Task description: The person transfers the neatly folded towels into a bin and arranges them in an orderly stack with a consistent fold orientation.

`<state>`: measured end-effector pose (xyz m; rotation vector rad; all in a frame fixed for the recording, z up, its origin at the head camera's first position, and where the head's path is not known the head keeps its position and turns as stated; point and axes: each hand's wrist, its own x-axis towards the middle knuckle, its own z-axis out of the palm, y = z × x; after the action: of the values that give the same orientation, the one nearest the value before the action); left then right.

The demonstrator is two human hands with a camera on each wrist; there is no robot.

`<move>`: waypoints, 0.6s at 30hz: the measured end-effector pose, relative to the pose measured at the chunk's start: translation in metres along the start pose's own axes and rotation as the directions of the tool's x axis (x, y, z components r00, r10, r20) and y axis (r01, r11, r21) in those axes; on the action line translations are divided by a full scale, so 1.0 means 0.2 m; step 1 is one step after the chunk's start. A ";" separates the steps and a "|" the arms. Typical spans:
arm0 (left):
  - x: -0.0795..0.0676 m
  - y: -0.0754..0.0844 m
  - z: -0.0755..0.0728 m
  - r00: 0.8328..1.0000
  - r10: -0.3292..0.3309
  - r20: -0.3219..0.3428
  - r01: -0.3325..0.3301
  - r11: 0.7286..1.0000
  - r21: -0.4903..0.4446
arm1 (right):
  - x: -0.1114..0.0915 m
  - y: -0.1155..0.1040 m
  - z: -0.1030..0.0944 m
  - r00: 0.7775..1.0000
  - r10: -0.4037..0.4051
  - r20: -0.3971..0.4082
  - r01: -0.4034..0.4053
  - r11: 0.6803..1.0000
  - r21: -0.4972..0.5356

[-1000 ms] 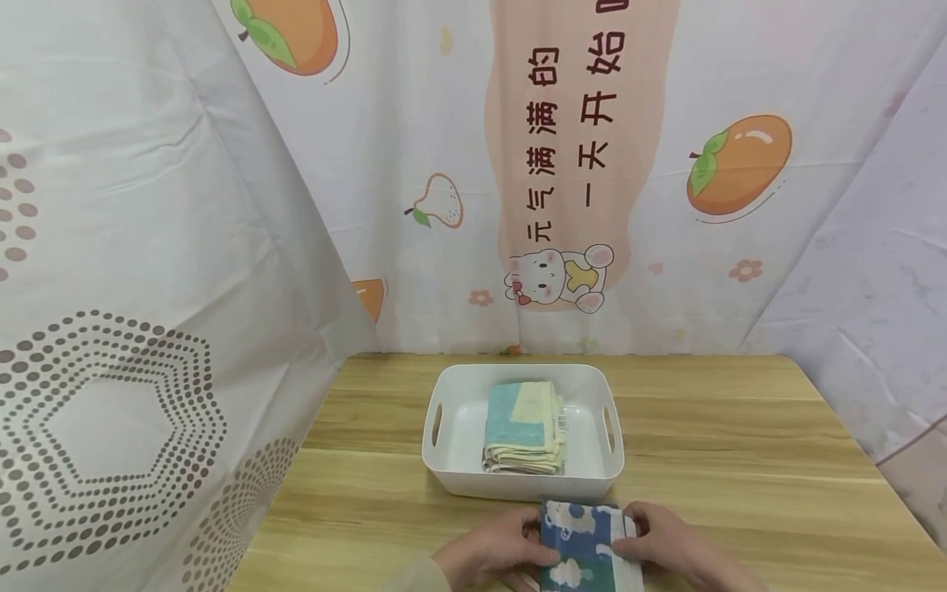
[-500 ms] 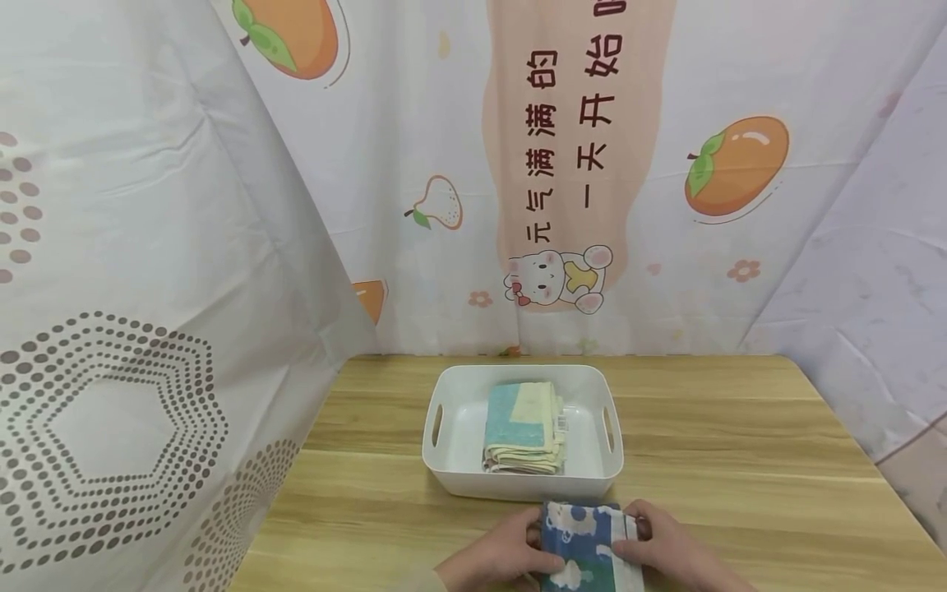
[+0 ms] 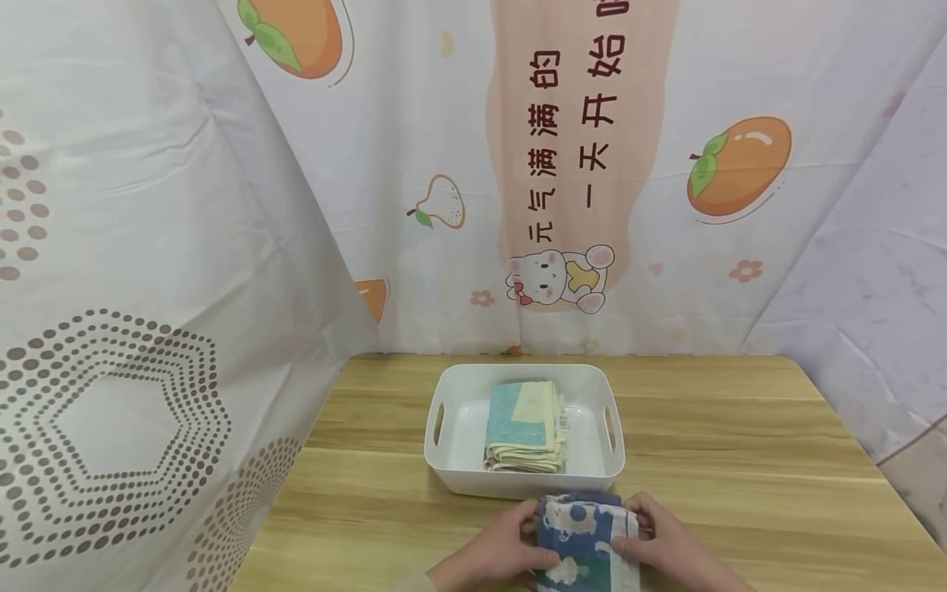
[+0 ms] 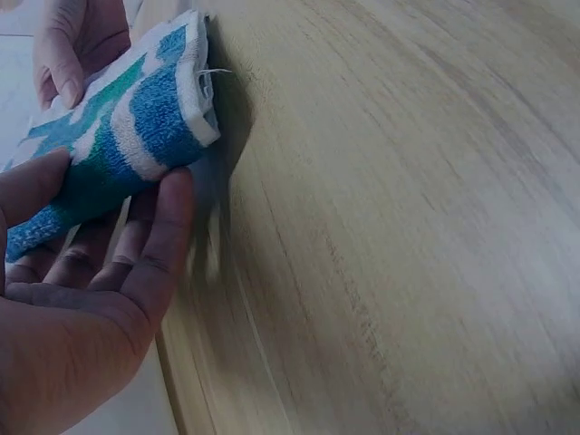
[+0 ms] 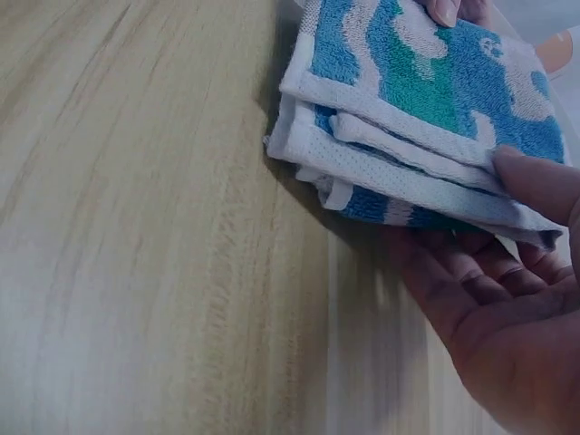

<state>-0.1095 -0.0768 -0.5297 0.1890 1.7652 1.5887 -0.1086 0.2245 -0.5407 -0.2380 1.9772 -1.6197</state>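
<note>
A folded towel (image 3: pixel 584 534), blue, green and white terry cloth with white hemmed edges, is held between both hands at the table's front. My left hand (image 3: pixel 506 547) grips its left side, thumb on top and fingers underneath, as the left wrist view shows of the towel (image 4: pixel 136 118). On the opposite side my right hand (image 3: pixel 662 543) pinches the layered hem, its thumb over the top and its fingers (image 5: pixel 453 272) below. Just beyond the towel stands a white plastic basket (image 3: pixel 436 460) with handle holes, holding a stack of folded towels (image 3: pixel 521 423), pale blue and yellow on top.
The wood-grain table (image 3: pixel 725 460) extends on both sides of the basket. A printed curtain (image 3: pixel 414 271) hangs along the table's back edge, and a dotted white sheet (image 3: pixel 118 411) borders the left side.
Both hands keep their hold on the towel. The towel has shifted slightly up and forward, with its far edge now nearer the basket. The basket and its stack stay put.
</note>
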 end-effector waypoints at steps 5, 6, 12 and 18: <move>-0.03 0.02 -0.01 0.996 0.093 0.005 -0.092 0.995 -0.025 | -0.01 -0.03 0.00 0.999 -0.039 0.012 0.037 0.994 0.102; -0.03 0.02 -0.01 0.993 0.115 0.000 -0.115 0.993 -0.025 | -0.01 -0.04 0.01 0.999 -0.053 0.004 0.052 0.993 0.105; -0.05 0.06 -0.02 0.976 0.212 -0.045 -0.212 0.977 -0.008 | -0.03 -0.08 0.03 0.989 -0.137 -0.058 0.142 0.987 0.078; -0.07 0.10 -0.01 0.963 0.257 -0.075 -0.259 0.966 -0.015 | -0.05 -0.13 0.05 0.973 -0.201 -0.110 0.208 0.976 0.062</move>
<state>-0.1084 -0.0818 -0.5050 0.3673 1.8343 1.8206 -0.1015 0.2146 -0.5136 -0.3462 2.0205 -1.8645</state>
